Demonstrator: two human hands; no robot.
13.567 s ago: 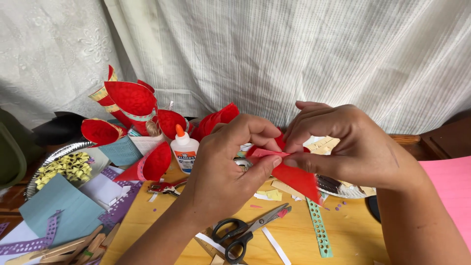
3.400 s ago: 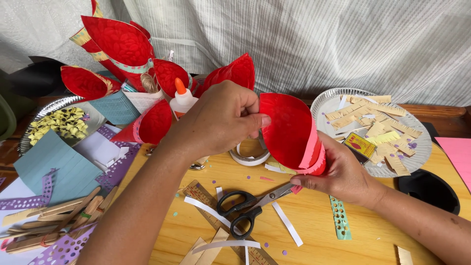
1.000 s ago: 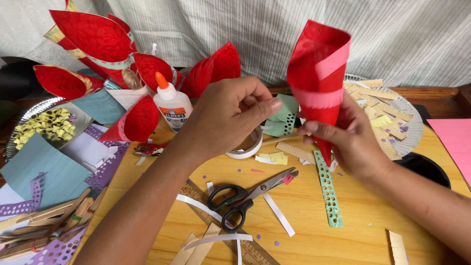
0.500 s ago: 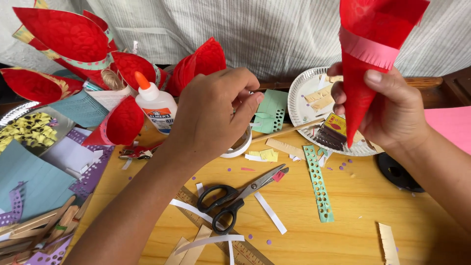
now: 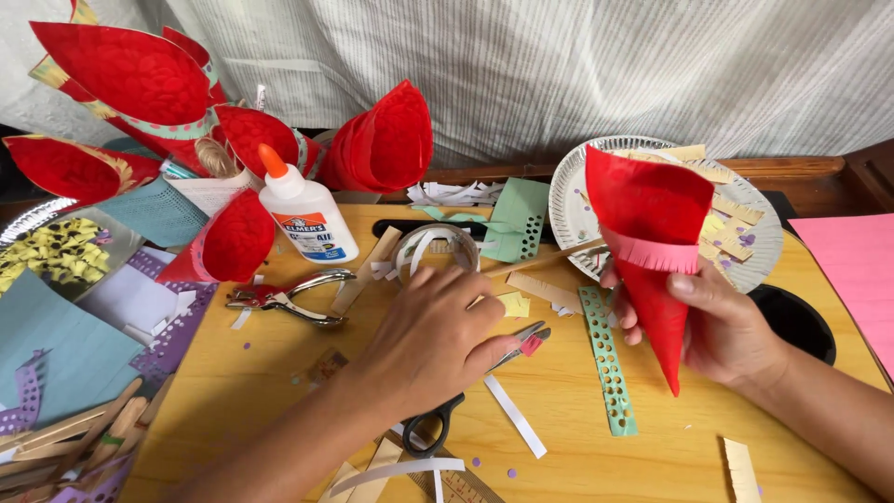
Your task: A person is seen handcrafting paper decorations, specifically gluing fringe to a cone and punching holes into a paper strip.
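Note:
My right hand [image 5: 722, 326] grips a red paper cone [image 5: 652, 251] with a pink fringed band, point down, over the yellow table [image 5: 577, 391]. My left hand [image 5: 433, 335] lies palm down, fingers apart, on the table over the black-handled scissors [image 5: 447, 414], fingertips close to a roll of tape [image 5: 438, 251]. A green punched paper strip [image 5: 607, 359] lies between my hands. Whether the left hand grips the scissors is hidden.
Several finished red cones [image 5: 382, 140] stand at the back left by a white glue bottle [image 5: 303, 214]. A hole punch [image 5: 289, 298] lies left of my hand. A paper plate [image 5: 577, 186] holds paper scraps. Pink paper [image 5: 852, 270] and a black cup hole [image 5: 792, 321] sit right.
My right hand lowered the cone from high up to just above the table. My left hand dropped flat onto the table over the scissors.

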